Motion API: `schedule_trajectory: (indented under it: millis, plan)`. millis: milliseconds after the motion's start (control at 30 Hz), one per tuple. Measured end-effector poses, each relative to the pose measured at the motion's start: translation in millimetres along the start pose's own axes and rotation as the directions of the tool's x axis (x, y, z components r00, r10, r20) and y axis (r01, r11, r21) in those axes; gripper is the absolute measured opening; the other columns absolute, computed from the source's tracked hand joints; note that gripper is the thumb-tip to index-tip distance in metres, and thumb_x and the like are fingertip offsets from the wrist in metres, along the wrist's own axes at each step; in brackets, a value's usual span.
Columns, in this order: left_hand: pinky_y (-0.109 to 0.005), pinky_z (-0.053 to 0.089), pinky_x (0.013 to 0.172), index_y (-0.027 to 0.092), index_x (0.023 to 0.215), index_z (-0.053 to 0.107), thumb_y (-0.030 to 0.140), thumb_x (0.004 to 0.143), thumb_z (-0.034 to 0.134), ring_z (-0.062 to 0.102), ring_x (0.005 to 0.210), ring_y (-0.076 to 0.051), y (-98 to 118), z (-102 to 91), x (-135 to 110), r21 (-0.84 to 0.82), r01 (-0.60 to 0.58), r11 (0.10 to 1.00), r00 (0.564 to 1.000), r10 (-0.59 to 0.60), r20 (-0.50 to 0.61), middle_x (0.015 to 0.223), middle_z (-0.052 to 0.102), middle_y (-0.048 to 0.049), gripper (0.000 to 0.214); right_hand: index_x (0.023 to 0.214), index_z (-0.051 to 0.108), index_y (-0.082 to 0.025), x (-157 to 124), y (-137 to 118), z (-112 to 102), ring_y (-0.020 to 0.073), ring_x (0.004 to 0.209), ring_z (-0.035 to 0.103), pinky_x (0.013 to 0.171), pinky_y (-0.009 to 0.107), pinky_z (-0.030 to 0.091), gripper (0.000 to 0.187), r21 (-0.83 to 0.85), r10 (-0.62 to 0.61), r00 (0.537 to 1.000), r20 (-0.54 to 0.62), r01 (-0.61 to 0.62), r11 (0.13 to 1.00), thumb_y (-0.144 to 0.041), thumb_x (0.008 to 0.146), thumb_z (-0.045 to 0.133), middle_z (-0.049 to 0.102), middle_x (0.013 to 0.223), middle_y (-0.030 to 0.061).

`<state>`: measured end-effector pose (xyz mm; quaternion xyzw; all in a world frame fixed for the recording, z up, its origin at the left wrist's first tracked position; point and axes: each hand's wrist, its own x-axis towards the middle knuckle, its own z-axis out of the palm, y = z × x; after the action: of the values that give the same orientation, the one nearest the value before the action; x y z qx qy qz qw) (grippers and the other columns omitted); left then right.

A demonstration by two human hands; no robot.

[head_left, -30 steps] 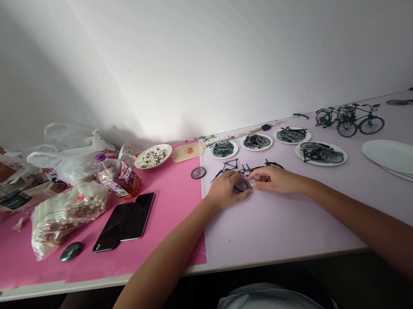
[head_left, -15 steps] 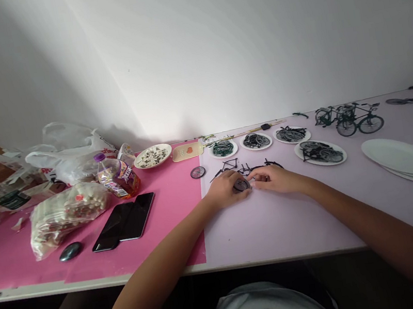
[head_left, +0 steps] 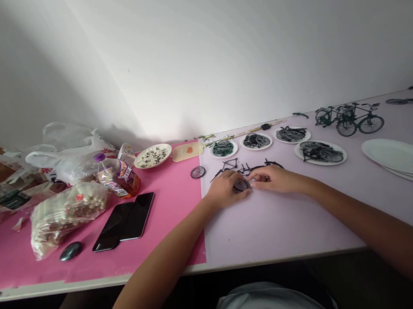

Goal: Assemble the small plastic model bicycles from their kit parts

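My left hand (head_left: 225, 192) rests on the pale lilac table (head_left: 280, 226) with its fingers closed around a small dark toy bicycle wheel (head_left: 241, 185). My right hand (head_left: 274, 179) lies close beside it, fingertips pinched together at the wheel's right edge; what they pinch is too small to name. Just behind both hands lie loose black bicycle frame parts (head_left: 246, 168). Another small wheel (head_left: 197, 172) lies alone to the left, at the edge of the pink mat (head_left: 162, 219).
Small white plates of parts (head_left: 322, 152) line the back, with assembled toy bicycles (head_left: 350, 120) and stacked white plates (head_left: 407, 159) at right. On the pink mat are two phones (head_left: 126, 227), a drink bottle (head_left: 118, 176), a snack bag (head_left: 65, 213), a bowl (head_left: 152, 156) and plastic bags.
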<state>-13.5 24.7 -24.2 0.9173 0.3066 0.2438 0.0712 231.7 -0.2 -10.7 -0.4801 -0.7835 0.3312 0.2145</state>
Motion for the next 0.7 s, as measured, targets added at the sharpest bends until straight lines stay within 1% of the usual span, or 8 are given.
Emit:
schedule_trajectory:
  millis: [167, 367, 700]
  plan:
    - [-0.038, 0.053, 0.087, 0.022, 0.107, 0.066, 0.051, 0.087, 0.07, 0.066, 0.102, -0.027, 0.4, -0.6, 0.0, -0.004, 0.002, 1.0, 1.0, -0.002, 0.003, 0.107, 0.071, -0.0094, 0.035, 0.117, 0.074, -0.027, -0.5, -1.2, -0.4, 0.0216, 0.082, 0.066, 0.069, 0.031, 0.05, 0.034, 0.0, 0.004, 1.0, 0.009, -0.004, 1.0, -0.048, 0.093, 0.062, 0.073, 0.091, 0.003]
    - [-0.036, 0.052, 0.087, 0.022, 0.106, 0.066, 0.05, 0.087, 0.069, 0.066, 0.102, -0.026, 1.7, -2.1, 0.3, -0.002, 0.008, 1.0, 1.0, -0.008, 0.017, 0.107, 0.071, -0.009, 0.034, 0.118, 0.074, -0.026, 1.1, 3.0, 0.4, 0.0215, 0.081, 0.066, 0.068, 0.03, 0.05, 0.035, 0.014, -0.004, 1.0, 0.003, 0.004, 1.0, -0.048, 0.092, 0.063, 0.073, 0.09, 0.0037]
    - [-0.037, 0.052, 0.088, 0.021, 0.108, 0.066, 0.05, 0.088, 0.069, 0.066, 0.102, -0.026, 2.6, -2.9, -0.4, -0.008, 0.005, 1.0, 1.0, -0.004, 0.016, 0.108, 0.071, -0.0096, 0.035, 0.118, 0.074, -0.027, -0.3, 3.6, 0.6, 0.0214, 0.081, 0.065, 0.069, 0.031, 0.05, 0.034, 0.019, 0.0, 1.0, 0.004, -0.001, 1.0, -0.047, 0.092, 0.064, 0.073, 0.091, 0.0036]
